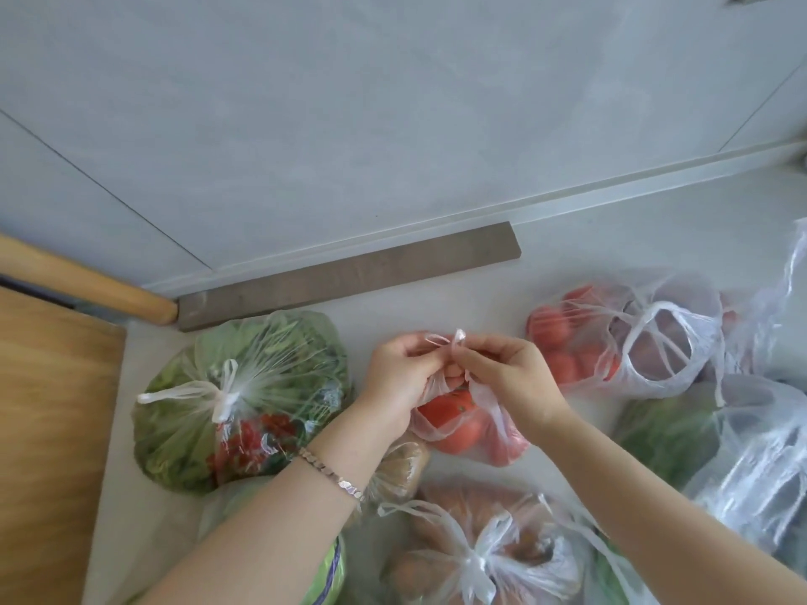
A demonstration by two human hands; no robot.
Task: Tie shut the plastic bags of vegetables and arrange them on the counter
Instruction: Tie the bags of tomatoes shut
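A thin plastic bag of tomatoes [463, 425] lies mid-counter. My left hand [399, 377] and my right hand [506, 373] meet just above it, each pinching one of the bag's handle strips. The strip ends stick up between my fingertips. To the left lies a knotted bag of green leaves and red chillies [236, 399]. In front sits a knotted bag of brown vegetables [471, 548]. At the right, a second bag of tomatoes [611, 342] lies with its handles loose and open.
More bags crowd the right side: one with dark greens [672, 434] and crinkled clear ones [760, 469]. A wooden board [48, 430] covers the left counter, with a rolling pin [83, 281] behind it. A grey strip [349, 272] lies along the wall.
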